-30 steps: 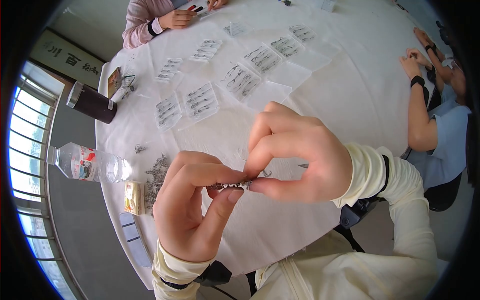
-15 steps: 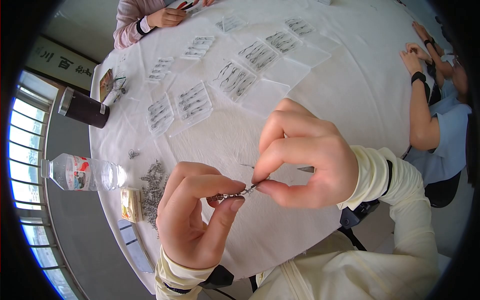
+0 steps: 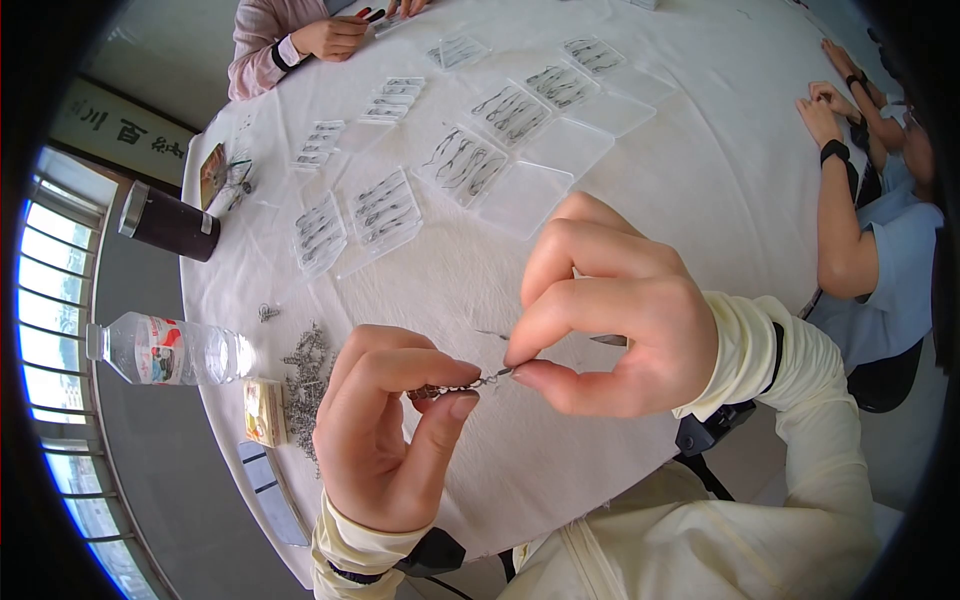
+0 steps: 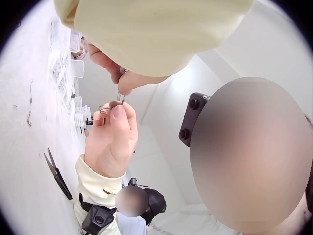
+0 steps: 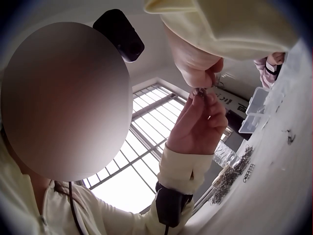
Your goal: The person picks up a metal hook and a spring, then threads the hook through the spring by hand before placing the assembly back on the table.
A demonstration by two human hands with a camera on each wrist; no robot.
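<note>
My left hand (image 3: 385, 425) pinches a short string of small metal links (image 3: 438, 391) between thumb and forefinger. From its fingertips a thin metal piece (image 3: 494, 379) runs across to my right hand (image 3: 620, 320), whose thumb and forefinger pinch its other end. In the left wrist view a thin wire loop (image 4: 104, 109) sticks out beside the right fingertips. Which small part the right fingers pinch is mostly hidden, and I cannot tell its kind. Partly behind the right hand, black-handled scissors (image 4: 59, 180) lie on the table. A thin dark metal piece (image 3: 490, 333) lies on the cloth near the right fingertips.
A pile of small metal links (image 3: 308, 385) lies left of my left hand, by a small packet (image 3: 264, 412), a clear bottle (image 3: 165, 348) and a dark tumbler (image 3: 170, 220). Clear boxes (image 3: 465, 165) of wire pieces stand ahead. Other people (image 3: 850, 200) sit around the white-covered table.
My fingertips were close together a second ago; the right hand has since drawn off to the right, exposing the thin metal piece between them. The left hand keeps its pinch and sits slightly lower in view.
</note>
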